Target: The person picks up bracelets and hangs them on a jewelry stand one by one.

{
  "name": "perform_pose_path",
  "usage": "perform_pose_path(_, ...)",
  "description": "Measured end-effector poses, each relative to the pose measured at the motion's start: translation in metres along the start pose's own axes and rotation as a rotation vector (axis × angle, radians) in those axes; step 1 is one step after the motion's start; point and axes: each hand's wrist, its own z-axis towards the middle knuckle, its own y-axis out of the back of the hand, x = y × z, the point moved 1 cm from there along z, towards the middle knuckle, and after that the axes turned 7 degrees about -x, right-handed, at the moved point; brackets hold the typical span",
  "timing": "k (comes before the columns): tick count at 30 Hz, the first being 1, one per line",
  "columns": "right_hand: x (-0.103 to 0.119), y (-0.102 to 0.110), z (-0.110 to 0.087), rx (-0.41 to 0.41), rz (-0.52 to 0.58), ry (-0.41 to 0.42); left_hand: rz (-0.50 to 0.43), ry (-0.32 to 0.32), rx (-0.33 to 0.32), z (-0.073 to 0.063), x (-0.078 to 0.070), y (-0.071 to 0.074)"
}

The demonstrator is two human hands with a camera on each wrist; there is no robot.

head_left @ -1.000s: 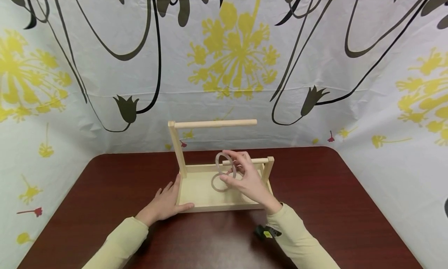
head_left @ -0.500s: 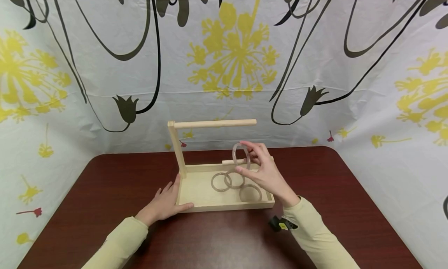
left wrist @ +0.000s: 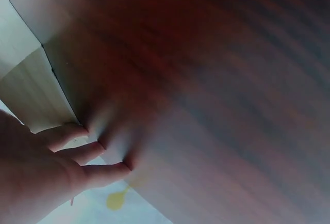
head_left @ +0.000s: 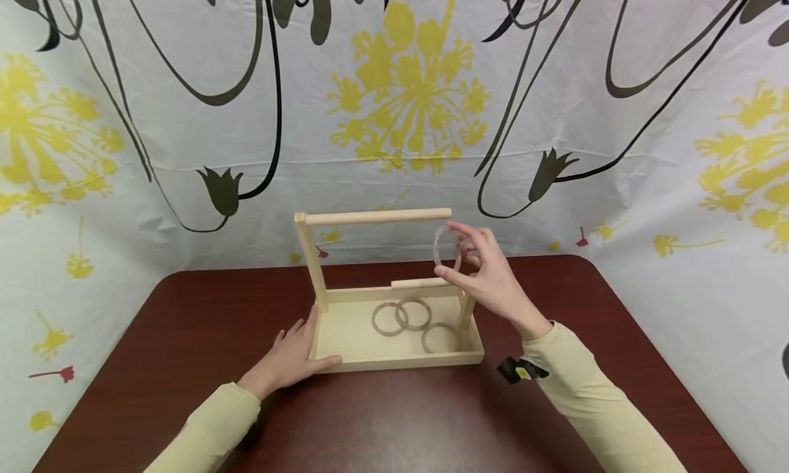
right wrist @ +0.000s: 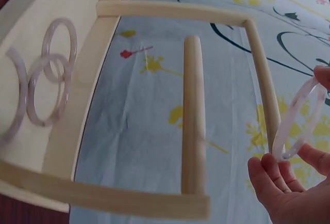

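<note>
My right hand (head_left: 493, 278) pinches a translucent pale bangle (head_left: 436, 247) between thumb and fingers. In the head view the bangle stands upright just below the free end of the upper rod (head_left: 379, 216), with the rod outside it. The right wrist view shows the same bangle (right wrist: 286, 126) at the fingertips. The wooden stand has a shallow tray (head_left: 394, 366), and a lower rod (head_left: 419, 283) on a short right post. Inside the tray lie three bangles (head_left: 387, 335), two overlapping. My left hand (head_left: 290, 356) rests spread against the tray's left front corner, fingers fairly straight.
The dark red-brown table (head_left: 203, 322) surrounds the stand. Behind it hangs a patterned white cloth (head_left: 382, 131) with yellow flowers. A tall left post (head_left: 312, 264) carries the upper rod. A black wrist device (head_left: 522, 370) is on the right sleeve.
My right hand has lifted the bangle up and to the right, away from the lower rod and towards the upper rod's end. The left hand stays at the tray.
</note>
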Motion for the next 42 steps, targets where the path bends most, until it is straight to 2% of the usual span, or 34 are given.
perform_pose_path(2,-0.007,0.004,0.004,-0.009,-0.004,-0.003,-0.005,-0.003,-0.002,0.001,0.000,0.000)
perform_pose_path(8,0.018,0.015,0.011,-0.017,0.015,-0.040,-0.005,0.001,-0.011,0.002,-0.001,0.000)
perform_pose_path(12,0.004,0.019,0.018,-0.007,0.001,-0.039,-0.005,0.004,-0.008,0.003,0.000,-0.002)
perform_pose_path(16,-0.020,0.019,0.030,0.022,-0.041,0.002,-0.001,0.010,-0.001,0.003,0.001,-0.003)
perform_pose_path(20,-0.030,0.021,0.040,0.058,-0.076,0.040,-0.001,0.007,-0.009,0.003,-0.001,-0.002)
perform_pose_path(27,-0.033,0.020,0.052,0.126,-0.126,0.072,0.019,0.011,0.004,0.005,-0.002,0.001)
perform_pose_path(35,-0.035,0.013,0.062,0.174,-0.166,0.178,0.015,0.012,-0.001,0.007,-0.002,0.002)
perform_pose_path(42,-0.031,0.009,0.064,0.197,-0.262,0.224,0.006,0.010,-0.008,0.005,-0.002,0.002)
